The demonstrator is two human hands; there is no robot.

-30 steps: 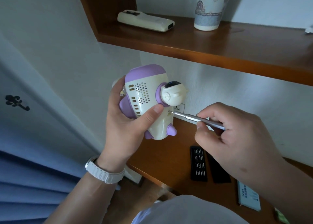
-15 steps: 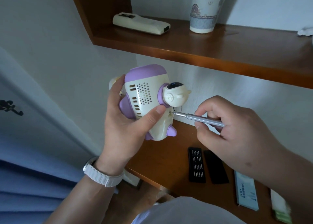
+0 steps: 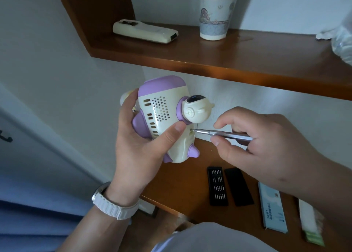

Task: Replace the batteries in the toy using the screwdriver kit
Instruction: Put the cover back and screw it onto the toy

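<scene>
left hand [image 3: 137, 146], centre-left: thumb and fingers wrapped round toy [image 3: 163, 118], held mid-frame. screwdriver [image 3: 224, 135], centre: tip touching the toy below its round head. right hand [image 3: 257, 146], centre-right: fingers pinching the screwdriver. bit tray [image 3: 217, 186], lower right: flat on desk [image 3: 181, 185].

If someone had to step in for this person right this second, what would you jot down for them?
Left hand grips the toy, held up above the desk.
Right hand pinches the screwdriver, its tip at a screw hole in the toy's body, just below its round head.
The bit tray and black lid lie side by side on the desk, with the blue box beside them.
Done: kit opened, driver set to the screw.
Left: remove the screw, open the compartment, swap batteries, close up. No batteries in view.
</scene>
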